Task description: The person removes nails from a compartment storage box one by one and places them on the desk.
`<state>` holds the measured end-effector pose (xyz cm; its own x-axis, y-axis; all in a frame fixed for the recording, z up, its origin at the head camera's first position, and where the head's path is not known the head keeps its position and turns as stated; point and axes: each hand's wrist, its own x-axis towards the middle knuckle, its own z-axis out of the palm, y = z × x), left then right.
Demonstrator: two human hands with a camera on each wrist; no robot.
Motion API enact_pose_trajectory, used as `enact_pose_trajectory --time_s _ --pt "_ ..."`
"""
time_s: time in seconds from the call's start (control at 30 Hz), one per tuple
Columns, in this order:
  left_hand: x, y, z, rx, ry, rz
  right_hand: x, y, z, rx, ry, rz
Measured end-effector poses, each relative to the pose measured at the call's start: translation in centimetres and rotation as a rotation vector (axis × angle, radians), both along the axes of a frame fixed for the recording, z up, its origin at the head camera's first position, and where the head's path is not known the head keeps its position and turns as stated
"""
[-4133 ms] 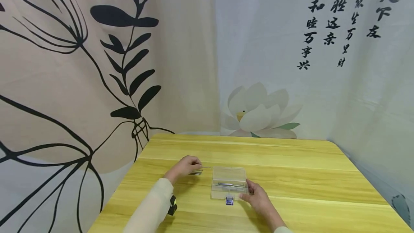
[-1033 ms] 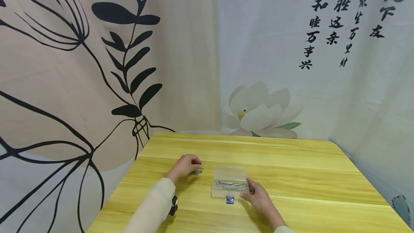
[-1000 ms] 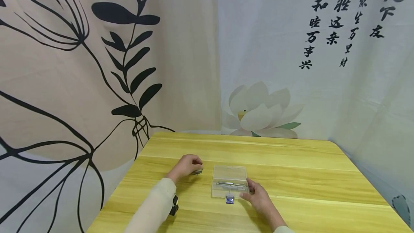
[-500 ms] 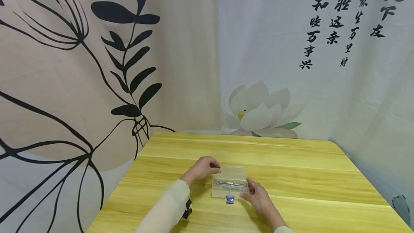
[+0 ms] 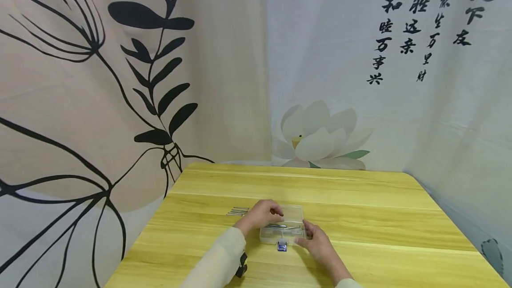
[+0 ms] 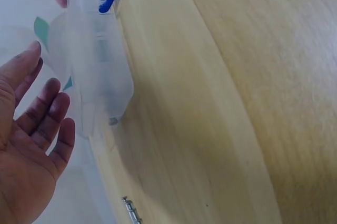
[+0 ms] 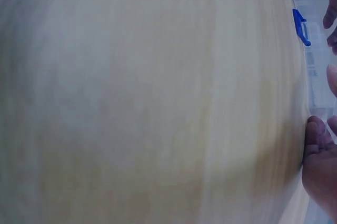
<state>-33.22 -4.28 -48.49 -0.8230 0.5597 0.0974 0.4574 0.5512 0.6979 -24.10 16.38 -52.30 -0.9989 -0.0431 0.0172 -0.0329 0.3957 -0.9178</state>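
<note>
A clear plastic box (image 5: 292,240) stands on the table with its lid raised and a blue latch (image 5: 282,246) at its front. Thin shiny metal rods (image 5: 294,228) lie inside. My right hand (image 5: 318,242) grips the box's right end, thumb at the front and fingers behind. Above the box's left part is my left hand (image 5: 262,214); the left wrist view shows its fingers loosely bent and apart, with nothing between them. Left of the box, several similar rods (image 5: 238,211) lie side by side on the table. One rod (image 6: 131,212) there shows a grooved end.
The wooden table (image 5: 380,217) stretches beyond and to both sides of the box. A printed curtain (image 5: 228,79) hangs behind it. A black device (image 5: 242,266) is strapped at the left wrist.
My left hand has moved right, away from the rods on the table, to above the box. Those rods are uncovered now. The right hand and box have stayed in place.
</note>
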Motion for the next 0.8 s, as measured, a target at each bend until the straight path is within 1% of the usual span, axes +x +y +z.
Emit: enact_pose_trajectory --time_s 0.13,0.27,0.43,0.57,0.8 --pt "-0.1 0.0 -0.3 -0.017 -0.008 0.012 0.1 0.0 0.1 0.0 -0.003 -0.006" --pt "-0.1 0.0 -0.7 -0.028 -0.022 0.008 0.1 0.0 0.2 -0.012 -0.005 -0.002" --pt "0.1 0.3 -1.2 -0.018 -0.041 0.004 0.0 0.0 0.2 -0.019 -0.011 0.01" --pt "0.3 0.6 -1.2 -0.028 -0.03 -0.004 0.0 -0.1 0.1 -0.016 -0.017 0.008" --pt "0.5 0.9 -1.0 -0.057 -0.006 -0.014 0.0 -0.1 0.1 -0.016 -0.014 0.005"
